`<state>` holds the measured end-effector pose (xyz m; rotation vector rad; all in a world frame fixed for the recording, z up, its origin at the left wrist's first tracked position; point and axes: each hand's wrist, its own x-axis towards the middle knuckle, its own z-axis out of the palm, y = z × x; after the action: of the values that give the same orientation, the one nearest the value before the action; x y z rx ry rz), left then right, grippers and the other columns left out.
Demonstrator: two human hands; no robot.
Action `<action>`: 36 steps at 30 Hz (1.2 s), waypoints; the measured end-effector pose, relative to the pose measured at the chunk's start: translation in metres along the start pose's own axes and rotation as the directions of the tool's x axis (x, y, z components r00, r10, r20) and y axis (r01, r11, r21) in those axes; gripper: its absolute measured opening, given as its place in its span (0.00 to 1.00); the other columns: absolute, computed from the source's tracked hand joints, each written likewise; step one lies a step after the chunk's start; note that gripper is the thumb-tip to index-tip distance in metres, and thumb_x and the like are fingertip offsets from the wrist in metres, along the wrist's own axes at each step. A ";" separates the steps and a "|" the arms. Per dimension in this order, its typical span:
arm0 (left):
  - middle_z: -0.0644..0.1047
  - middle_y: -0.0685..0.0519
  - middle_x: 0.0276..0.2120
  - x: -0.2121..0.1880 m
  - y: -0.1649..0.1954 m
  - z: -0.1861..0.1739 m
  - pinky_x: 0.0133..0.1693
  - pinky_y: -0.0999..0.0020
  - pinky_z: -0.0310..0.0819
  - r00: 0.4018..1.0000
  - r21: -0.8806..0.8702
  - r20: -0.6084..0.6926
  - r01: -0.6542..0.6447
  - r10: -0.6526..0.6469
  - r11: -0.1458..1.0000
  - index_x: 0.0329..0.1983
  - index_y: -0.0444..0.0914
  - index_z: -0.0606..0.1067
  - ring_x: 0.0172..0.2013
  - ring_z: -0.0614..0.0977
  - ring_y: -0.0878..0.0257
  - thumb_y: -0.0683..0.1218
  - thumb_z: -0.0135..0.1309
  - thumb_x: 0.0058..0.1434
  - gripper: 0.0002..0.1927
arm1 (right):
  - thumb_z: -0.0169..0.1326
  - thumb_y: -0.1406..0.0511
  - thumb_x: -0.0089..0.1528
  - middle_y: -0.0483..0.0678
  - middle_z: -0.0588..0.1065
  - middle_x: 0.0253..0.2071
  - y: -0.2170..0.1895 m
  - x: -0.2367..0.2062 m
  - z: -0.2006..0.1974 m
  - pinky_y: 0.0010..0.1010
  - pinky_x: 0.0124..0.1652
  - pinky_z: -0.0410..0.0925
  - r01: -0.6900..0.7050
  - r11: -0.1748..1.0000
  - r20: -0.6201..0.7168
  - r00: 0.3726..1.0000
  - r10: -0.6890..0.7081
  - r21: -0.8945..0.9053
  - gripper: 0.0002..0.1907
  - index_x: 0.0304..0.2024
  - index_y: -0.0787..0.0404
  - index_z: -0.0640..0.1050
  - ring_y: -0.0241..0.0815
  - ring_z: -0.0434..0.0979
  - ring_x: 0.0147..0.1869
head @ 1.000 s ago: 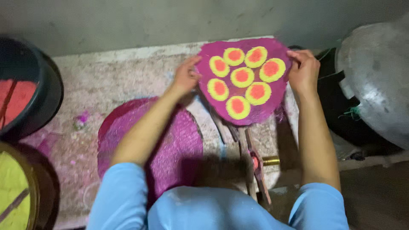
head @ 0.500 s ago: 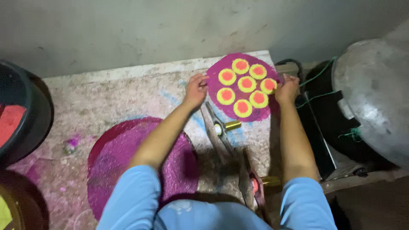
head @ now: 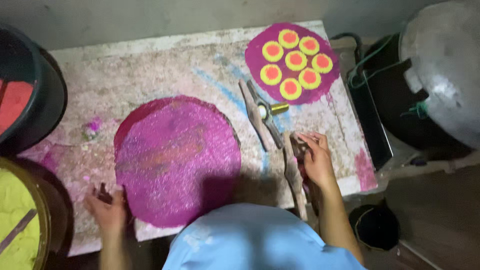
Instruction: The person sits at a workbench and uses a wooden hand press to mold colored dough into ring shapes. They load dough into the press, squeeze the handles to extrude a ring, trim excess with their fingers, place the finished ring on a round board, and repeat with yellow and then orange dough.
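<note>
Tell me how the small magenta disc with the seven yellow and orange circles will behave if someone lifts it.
The small magenta disc looks thin and lies flat on the table, so it is probably light and may flex at the edges. Its surface looks grainy, like the powder stains around it, so it may shed or crumble. Flat as it is, rolling seems unlikely.

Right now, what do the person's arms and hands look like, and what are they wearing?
Both forearms are bare, with no gloves, watch or bracelet showing. The left hand and the right hand are bare too, and no rings can be made out. The person wears a light blue top; its sleeves do not show on the forearms, and where they end cannot be made out from this view.
</note>
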<state>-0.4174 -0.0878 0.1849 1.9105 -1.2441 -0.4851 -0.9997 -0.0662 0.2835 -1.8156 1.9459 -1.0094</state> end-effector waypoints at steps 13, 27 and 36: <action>0.77 0.47 0.54 -0.070 0.003 0.038 0.55 0.53 0.76 0.801 -0.723 0.548 0.599 -0.241 0.346 0.65 0.34 0.68 0.51 0.80 0.54 0.37 0.59 0.59 0.29 | 0.72 0.53 0.50 0.62 0.65 0.66 -0.036 -0.084 0.058 0.53 0.67 0.58 -0.061 0.919 -0.114 0.993 0.018 -0.390 0.58 0.75 0.65 0.59 0.64 0.61 0.72; 0.78 0.46 0.55 -0.012 -0.038 0.018 0.60 0.63 0.70 0.899 -0.827 0.437 0.384 0.040 0.411 0.62 0.32 0.71 0.52 0.79 0.61 0.35 0.57 0.66 0.20 | 0.68 0.53 0.56 0.63 0.77 0.54 -0.008 -0.175 0.074 0.58 0.49 0.70 -0.594 0.622 -0.245 0.793 0.557 -0.509 0.39 0.65 0.59 0.72 0.68 0.77 0.56; 0.76 0.40 0.45 0.015 -0.099 -0.084 0.48 0.51 0.72 0.922 0.220 0.074 -0.387 0.380 0.896 0.50 0.37 0.73 0.46 0.78 0.41 0.44 0.66 0.49 0.25 | 0.56 0.64 0.67 0.51 0.77 0.52 -0.036 -0.193 0.044 0.42 0.51 0.67 -0.271 0.579 -0.105 0.840 0.532 0.769 0.25 0.64 0.66 0.69 0.48 0.74 0.47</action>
<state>-0.2962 -0.0469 0.1607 1.7800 -1.7125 -0.1642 -0.9130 0.1075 0.2291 -0.7242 1.6092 -1.6708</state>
